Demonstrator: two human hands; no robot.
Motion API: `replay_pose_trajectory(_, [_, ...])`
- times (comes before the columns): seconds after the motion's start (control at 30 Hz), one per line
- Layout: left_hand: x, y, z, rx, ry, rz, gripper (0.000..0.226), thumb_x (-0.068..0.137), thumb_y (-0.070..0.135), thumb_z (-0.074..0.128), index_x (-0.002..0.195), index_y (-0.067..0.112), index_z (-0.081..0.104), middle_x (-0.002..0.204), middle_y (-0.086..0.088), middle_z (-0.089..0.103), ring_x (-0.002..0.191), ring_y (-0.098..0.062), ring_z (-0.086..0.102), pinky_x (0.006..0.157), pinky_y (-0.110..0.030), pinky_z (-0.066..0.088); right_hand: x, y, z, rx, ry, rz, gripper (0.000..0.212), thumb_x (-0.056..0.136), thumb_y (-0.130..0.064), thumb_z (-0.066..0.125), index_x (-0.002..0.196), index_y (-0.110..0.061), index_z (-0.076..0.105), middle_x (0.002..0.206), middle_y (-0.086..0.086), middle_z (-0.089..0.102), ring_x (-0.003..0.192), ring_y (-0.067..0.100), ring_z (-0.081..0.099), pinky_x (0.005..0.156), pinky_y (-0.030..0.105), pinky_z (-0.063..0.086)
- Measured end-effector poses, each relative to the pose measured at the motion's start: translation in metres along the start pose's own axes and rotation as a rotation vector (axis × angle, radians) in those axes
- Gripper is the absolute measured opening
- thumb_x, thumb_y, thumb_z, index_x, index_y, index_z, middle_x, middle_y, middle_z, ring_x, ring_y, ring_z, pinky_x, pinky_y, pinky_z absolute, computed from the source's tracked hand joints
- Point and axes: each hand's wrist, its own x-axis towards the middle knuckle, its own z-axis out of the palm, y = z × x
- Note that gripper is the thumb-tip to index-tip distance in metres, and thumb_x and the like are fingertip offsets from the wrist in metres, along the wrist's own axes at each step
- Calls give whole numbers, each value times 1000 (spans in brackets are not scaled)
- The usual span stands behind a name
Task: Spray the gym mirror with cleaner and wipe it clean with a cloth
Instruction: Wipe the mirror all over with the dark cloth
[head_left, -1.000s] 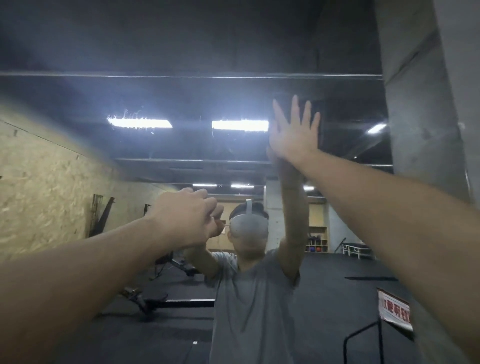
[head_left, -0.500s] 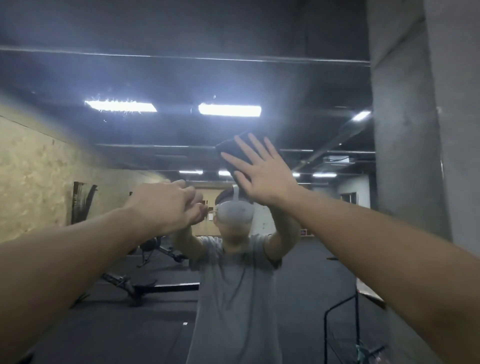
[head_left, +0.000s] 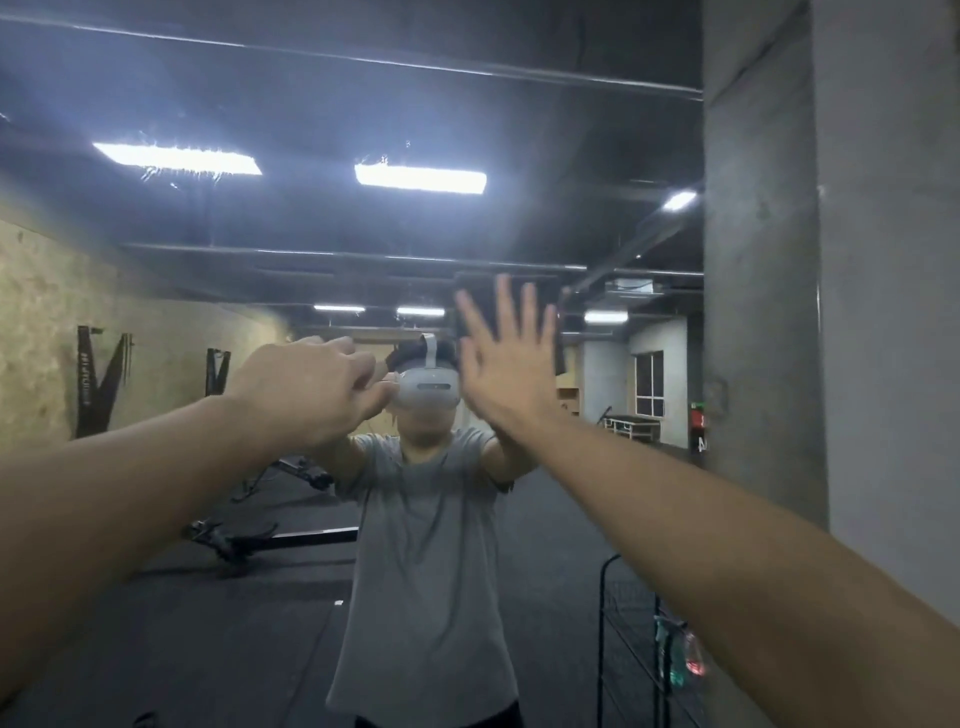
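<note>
The gym mirror (head_left: 311, 104) fills most of the view and reflects a person in a grey T-shirt with a headset. My right hand (head_left: 506, 369) lies flat with spread fingers at about head height and presses a dark cloth (head_left: 470, 299) against the glass. Only the cloth's edges show around my fingers. To its left, my left hand (head_left: 306, 389) is a closed fist close to the glass, with nothing visible in it. Smears and droplets show on the mirror near the reflected ceiling lights. No spray bottle is clearly in view.
A grey concrete pillar (head_left: 831, 260) borders the mirror on the right. Low on the right stands a black wire rack (head_left: 605, 623) with blurred greenish and reddish items. The reflection shows a chipboard wall, gym benches and a dark floor.
My right hand has slid the cloth down the mirror from high up to head height, then slightly right. My left fist has stayed at about the same height.
</note>
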Motion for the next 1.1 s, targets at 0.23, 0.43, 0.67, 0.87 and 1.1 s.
replay_pose_trajectory(0.23, [-11, 22, -1, 1, -20, -39, 82, 82, 80, -2, 115, 36, 59, 100, 12, 57, 99, -15, 60, 75, -37, 51, -15, 19, 5, -104, -90, -485, 54, 105, -56, 18, 159, -49, 14, 172, 2, 3, 158, 29, -4, 127, 52, -4])
replay_pose_trajectory(0.43, [17, 72, 2, -52, 12, 11, 107, 69, 88, -26, 115, 39, 57, 101, 13, 57, 96, -13, 59, 81, -40, 55, -4, 182, -25, -39, -18, 46, 57, 105, -59, 12, 160, -48, 0, 171, 1, -14, 157, 26, -15, 127, 51, -4])
replay_pose_trajectory(0.67, [60, 154, -7, 38, 0, 112, 41, 98, 67, 19, 99, 38, 48, 98, 14, 49, 108, -12, 56, 72, -34, 41, -33, 310, -33, 82, 20, 603, 59, 108, -51, 17, 163, -38, -1, 172, 10, -4, 158, 34, -5, 127, 53, -1])
replay_pose_trajectory(0.87, [82, 194, -12, 4, 31, 126, 42, 99, 65, 26, 105, 37, 56, 102, 15, 52, 103, -13, 55, 74, -36, 48, -22, 247, -22, 47, 82, 308, 61, 106, -49, 18, 162, -40, -3, 171, 12, -11, 156, 38, -9, 124, 61, -3])
replay_pose_trajectory(1.1, [80, 225, -23, 21, 35, 77, 50, 86, 73, 10, 88, 36, 45, 83, 13, 43, 89, -11, 48, 73, -37, 47, -41, 208, -1, -93, -3, -378, 55, 107, -51, 22, 161, -45, 13, 172, 8, 0, 158, 35, -5, 125, 56, -3])
